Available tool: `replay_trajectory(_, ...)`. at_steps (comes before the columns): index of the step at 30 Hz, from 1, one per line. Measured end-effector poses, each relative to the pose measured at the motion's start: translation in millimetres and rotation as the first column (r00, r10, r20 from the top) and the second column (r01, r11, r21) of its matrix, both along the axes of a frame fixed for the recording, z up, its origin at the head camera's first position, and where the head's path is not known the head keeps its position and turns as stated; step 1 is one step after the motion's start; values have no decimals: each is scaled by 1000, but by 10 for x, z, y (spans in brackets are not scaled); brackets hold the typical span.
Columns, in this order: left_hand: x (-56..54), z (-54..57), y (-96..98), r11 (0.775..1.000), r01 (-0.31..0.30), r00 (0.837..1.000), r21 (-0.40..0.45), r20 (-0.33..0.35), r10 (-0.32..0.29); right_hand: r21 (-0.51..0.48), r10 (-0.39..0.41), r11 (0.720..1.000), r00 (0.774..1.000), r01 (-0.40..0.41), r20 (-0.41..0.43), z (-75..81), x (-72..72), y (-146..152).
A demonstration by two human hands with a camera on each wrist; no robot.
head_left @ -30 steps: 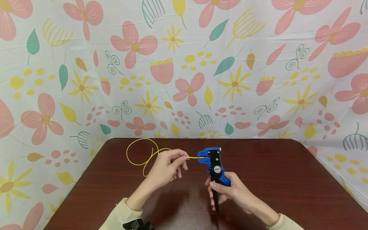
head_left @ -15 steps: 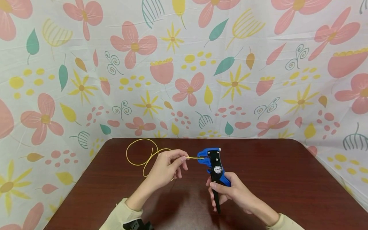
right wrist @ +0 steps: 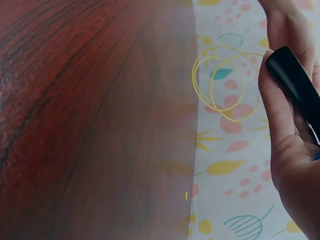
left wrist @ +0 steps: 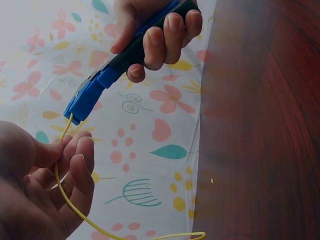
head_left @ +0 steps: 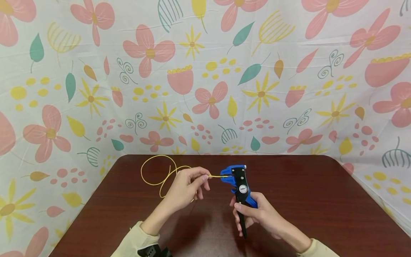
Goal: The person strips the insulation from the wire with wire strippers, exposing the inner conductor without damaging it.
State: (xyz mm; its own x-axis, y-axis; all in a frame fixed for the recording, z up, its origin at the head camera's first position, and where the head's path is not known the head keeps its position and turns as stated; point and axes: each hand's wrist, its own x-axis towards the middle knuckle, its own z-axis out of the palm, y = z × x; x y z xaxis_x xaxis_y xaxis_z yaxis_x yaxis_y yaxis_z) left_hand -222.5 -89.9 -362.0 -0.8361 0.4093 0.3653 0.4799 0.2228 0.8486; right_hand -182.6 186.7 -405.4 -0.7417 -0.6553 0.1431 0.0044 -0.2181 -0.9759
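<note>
The left hand (head_left: 184, 187) pinches a thin yellow wire (head_left: 216, 176) between thumb and index finger, the other fingers loosely bent and holding nothing more. From the pinch a short straight stretch of wire runs rightward into the slot between the blue jaws of a wire stripper (head_left: 240, 182); how firmly those jaws bear on it cannot be told. The right hand (head_left: 261, 214) grips the stripper by its handles, fingers wrapped round and thumb laid across the near side — the tool stands almost upright over the dark wooden table (head_left: 298, 192), its head turned toward the left hand, a round white label on its black body. How far the handles are squeezed is hidden by the fingers. The rest of the wire passes behind the left hand and curls in loose loops toward the table's far left corner. A tiny yellow piece (left wrist: 212, 181) lies on the wood, and a flower-printed cloth (head_left: 205, 71) hangs behind.
</note>
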Motion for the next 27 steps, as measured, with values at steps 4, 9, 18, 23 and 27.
replay_trajectory(4,-2,1,-1,1000,-3,1000,-2,-1,3,14,-13,1000,1000,13,-12,4,-1,-8)
replay_trajectory(9,1,10,-1,1000,-5,1000,-3,-5,5,28,-29,999,999,30,-30,2,-3,-15)
replay_trajectory(18,7,15,-3,1000,-4,1000,-12,-4,4,15,-33,999,998,33,-59,-17,-7,-9)
replay_trajectory(23,-2,7,-3,1000,8,1000,-12,-7,-8,-1,-31,1000,996,31,-81,-22,-9,0)
replay_trajectory(27,-3,6,-3,1000,14,1000,-6,-3,-14,2,-39,999,995,39,-89,-18,-8,-2)
